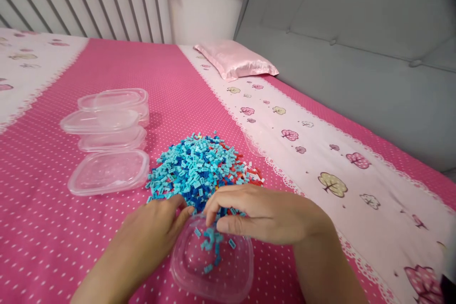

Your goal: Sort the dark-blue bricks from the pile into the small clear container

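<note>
A heap of small toy building bricks (192,164), mostly light and dark blue with some red and white, lies on the bedspread. In front of it stands a clear plastic container (213,282) with several light-blue bricks (213,240) inside. My right hand (252,211) is over the container's far side, thumb and fingers apart, with blue bricks just below the fingertips. At the heap's near edge, my left hand (160,221) has its fingers curled in beside the container's far-left rim. Whatever lies between those fingers is hidden.
Several more clear plastic containers (109,171) form a row left of the heap. A pink satin pillow (237,59) lies farther back, near the grey padded headboard (342,52). A white radiator (89,0) lines the wall beyond the pink dotted bedspread (142,64).
</note>
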The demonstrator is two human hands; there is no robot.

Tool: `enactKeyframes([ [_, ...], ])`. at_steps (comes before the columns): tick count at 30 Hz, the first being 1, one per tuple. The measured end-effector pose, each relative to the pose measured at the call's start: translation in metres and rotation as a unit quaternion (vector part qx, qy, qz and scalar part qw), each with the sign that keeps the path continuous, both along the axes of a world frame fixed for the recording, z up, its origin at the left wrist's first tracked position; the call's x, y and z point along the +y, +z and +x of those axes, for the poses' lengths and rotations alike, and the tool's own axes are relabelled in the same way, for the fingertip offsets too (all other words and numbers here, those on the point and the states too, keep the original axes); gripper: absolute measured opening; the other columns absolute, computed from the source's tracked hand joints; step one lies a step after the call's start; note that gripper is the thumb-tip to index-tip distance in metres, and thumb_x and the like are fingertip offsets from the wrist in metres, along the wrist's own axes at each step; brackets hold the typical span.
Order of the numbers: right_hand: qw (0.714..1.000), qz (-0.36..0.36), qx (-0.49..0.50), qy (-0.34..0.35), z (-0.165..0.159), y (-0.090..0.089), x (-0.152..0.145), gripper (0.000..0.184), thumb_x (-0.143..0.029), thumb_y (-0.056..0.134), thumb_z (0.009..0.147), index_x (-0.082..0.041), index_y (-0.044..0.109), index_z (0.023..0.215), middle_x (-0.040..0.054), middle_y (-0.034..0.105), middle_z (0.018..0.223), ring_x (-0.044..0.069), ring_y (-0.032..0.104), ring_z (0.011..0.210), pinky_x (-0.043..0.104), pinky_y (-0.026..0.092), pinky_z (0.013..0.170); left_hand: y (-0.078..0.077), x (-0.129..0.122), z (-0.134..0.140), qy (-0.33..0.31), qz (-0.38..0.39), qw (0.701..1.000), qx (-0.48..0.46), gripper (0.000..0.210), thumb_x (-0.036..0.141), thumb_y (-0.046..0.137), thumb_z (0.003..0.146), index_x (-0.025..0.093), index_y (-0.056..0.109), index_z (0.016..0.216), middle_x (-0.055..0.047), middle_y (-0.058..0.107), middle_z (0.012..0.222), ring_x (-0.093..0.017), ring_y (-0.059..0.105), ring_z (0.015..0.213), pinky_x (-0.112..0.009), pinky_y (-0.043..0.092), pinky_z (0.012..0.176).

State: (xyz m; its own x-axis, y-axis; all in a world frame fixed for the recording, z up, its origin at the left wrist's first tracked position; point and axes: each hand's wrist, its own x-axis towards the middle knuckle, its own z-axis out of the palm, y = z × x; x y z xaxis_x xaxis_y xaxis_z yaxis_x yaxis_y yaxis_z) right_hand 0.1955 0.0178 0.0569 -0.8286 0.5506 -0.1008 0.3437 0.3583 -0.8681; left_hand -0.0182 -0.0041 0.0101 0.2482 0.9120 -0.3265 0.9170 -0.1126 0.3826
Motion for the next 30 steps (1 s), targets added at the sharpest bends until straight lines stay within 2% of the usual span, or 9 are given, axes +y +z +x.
enactKeyframes([
  [2, 0.999, 0.022, -0.004, -0.044, 0.001, -0.003, 0.001, 0.020, -0.025, 0.044, 0.089, -0.023, 0.061, 0.100, 0.0016, 0.063, 0.098, 0.013, 0.057, 0.090, 0.025, 0.042, 0.080, 0.001, 0.000, 0.000, -0.001, -0.008, 1.000, 0.007, 0.042, 0.045, 0.026, 0.087, 0.020, 0.058, 0.083, -0.008, 0.065, 0.077, -0.022, 0.061, 0.073, -0.032, 0.038, 0.065],
  [4, 0.991, 0.036, -0.015, -0.131, 0.003, -0.011, 0.007, 0.019, -0.025, 0.044, 0.089, -0.022, 0.061, 0.097, 0.0011, 0.064, 0.093, 0.013, 0.058, 0.085, 0.025, 0.042, 0.074, 0.002, -0.001, 0.000, 0.000, -0.016, 1.000, 0.012, 0.043, 0.046, 0.024, 0.087, 0.020, 0.058, 0.083, -0.008, 0.065, 0.078, -0.023, 0.061, 0.074, -0.033, 0.037, 0.066],
  [6, 0.966, 0.075, -0.055, -0.242, 0.006, -0.023, 0.018, 0.018, -0.023, 0.044, 0.087, -0.021, 0.060, 0.095, 0.0016, 0.064, 0.090, 0.014, 0.058, 0.082, 0.027, 0.042, 0.072, 0.003, -0.001, 0.001, 0.001, -0.019, 1.000, 0.011, 0.043, 0.047, 0.023, 0.088, 0.021, 0.058, 0.084, -0.008, 0.064, 0.079, -0.024, 0.061, 0.076, -0.034, 0.037, 0.066],
  [8, 0.922, 0.125, -0.107, -0.351, 0.009, -0.037, 0.031, 0.016, -0.019, 0.046, 0.085, -0.020, 0.060, 0.094, 0.0035, 0.064, 0.090, 0.017, 0.058, 0.083, 0.030, 0.042, 0.074, 0.003, -0.001, 0.001, 0.001, -0.023, 1.000, 0.009, 0.043, 0.047, 0.023, 0.087, 0.021, 0.057, 0.084, -0.008, 0.064, 0.080, -0.025, 0.060, 0.077, -0.034, 0.037, 0.066],
  [11, 0.892, 0.141, -0.124, -0.412, 0.011, -0.056, 0.050, 0.023, -0.012, 0.046, 0.082, -0.018, 0.059, 0.100, 0.0072, 0.063, 0.104, 0.019, 0.057, 0.096, 0.033, 0.042, 0.083, 0.003, 0.000, 0.001, 0.000, -0.025, 1.000, 0.013, 0.043, 0.047, 0.024, 0.087, 0.020, 0.057, 0.084, -0.008, 0.064, 0.080, -0.025, 0.060, 0.077, -0.034, 0.036, 0.067],
  [15, 0.874, 0.153, -0.126, -0.443, 0.014, -0.076, 0.066, 0.036, -0.006, 0.042, 0.080, -0.016, 0.056, 0.112, 0.0100, 0.059, 0.113, 0.019, 0.056, 0.102, 0.035, 0.040, 0.092, 0.003, 0.000, 0.001, -0.006, -0.024, 1.000, 0.016, 0.043, 0.048, 0.022, 0.088, 0.021, 0.056, 0.085, -0.008, 0.064, 0.080, -0.025, 0.061, 0.078, -0.034, 0.036, 0.068],
  [18, 0.872, 0.165, -0.107, -0.448, 0.016, -0.086, 0.073, 0.042, -0.004, 0.040, 0.079, -0.016, 0.054, 0.118, 0.0090, 0.058, 0.118, 0.018, 0.055, 0.106, 0.034, 0.038, 0.097, 0.003, 0.000, 0.001, -0.010, -0.027, 1.000, 0.014, 0.043, 0.048, 0.022, 0.088, 0.021, 0.055, 0.084, -0.007, 0.065, 0.081, -0.024, 0.061, 0.078, -0.034, 0.036, 0.068],
  [25, 0.901, 0.220, -0.070, -0.367, 0.014, -0.104, 0.079, 0.048, -0.001, 0.039, 0.077, -0.018, 0.055, 0.119, 0.0048, 0.058, 0.121, 0.017, 0.052, 0.112, 0.033, 0.036, 0.100, 0.001, 0.001, 0.000, -0.007, -0.032, 0.999, 0.021, 0.042, 0.049, 0.022, 0.087, 0.022, 0.055, 0.085, -0.006, 0.064, 0.081, -0.025, 0.060, 0.079, -0.034, 0.036, 0.068],
  [30, 0.914, 0.220, -0.044, -0.337, 0.014, -0.106, 0.080, 0.047, -0.003, 0.040, 0.077, -0.020, 0.056, 0.118, 0.0039, 0.058, 0.120, 0.017, 0.052, 0.111, 0.035, 0.037, 0.099, 0.001, 0.001, 0.001, -0.003, -0.032, 0.999, 0.018, 0.042, 0.049, 0.023, 0.087, 0.022, 0.056, 0.086, -0.006, 0.064, 0.082, -0.026, 0.060, 0.080, -0.035, 0.036, 0.069],
])
